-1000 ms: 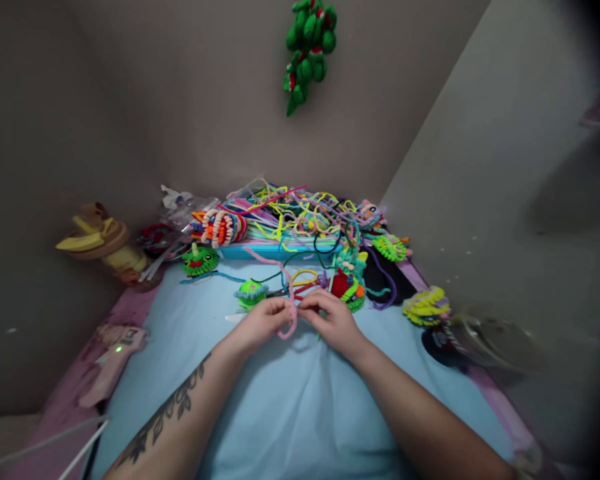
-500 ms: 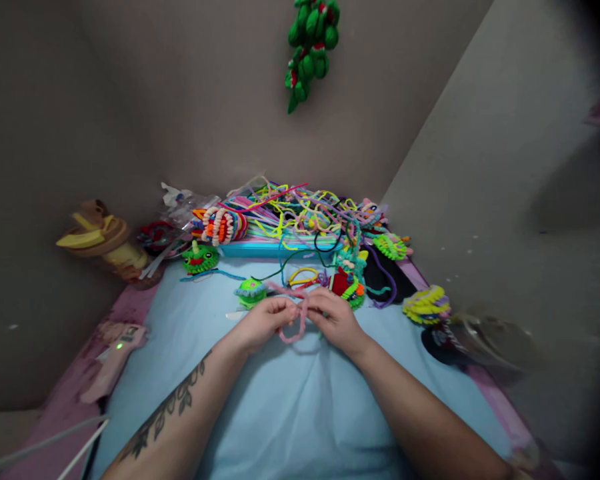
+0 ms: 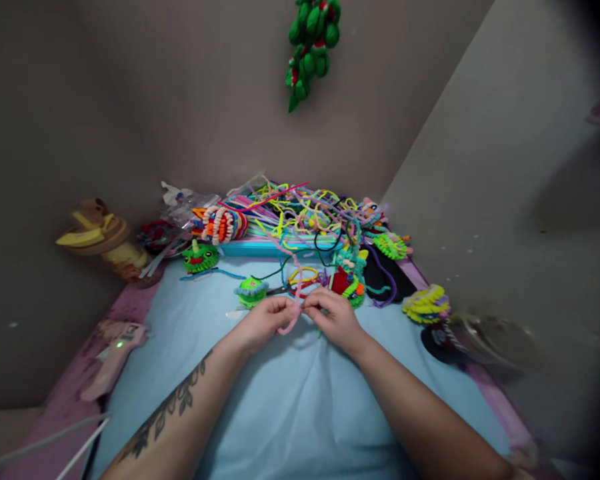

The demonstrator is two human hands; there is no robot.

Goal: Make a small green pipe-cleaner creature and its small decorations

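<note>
Both hands are meeting low over the blue cloth (image 3: 290,407), just in front of me. My left hand (image 3: 260,323) and right hand (image 3: 336,320) are each pinching the pink pipe cleaner (image 3: 289,325) between thumb and fingertips, knuckles nearly touching. I am judging this as early work: one small loop is hanging under the pinch, and the long tail is running unshaped toward the pile of pipe cleaners (image 3: 300,208). Half a second ago the loop was hanging wider and the tail was lying flat across; now it is pointing away.
</note>
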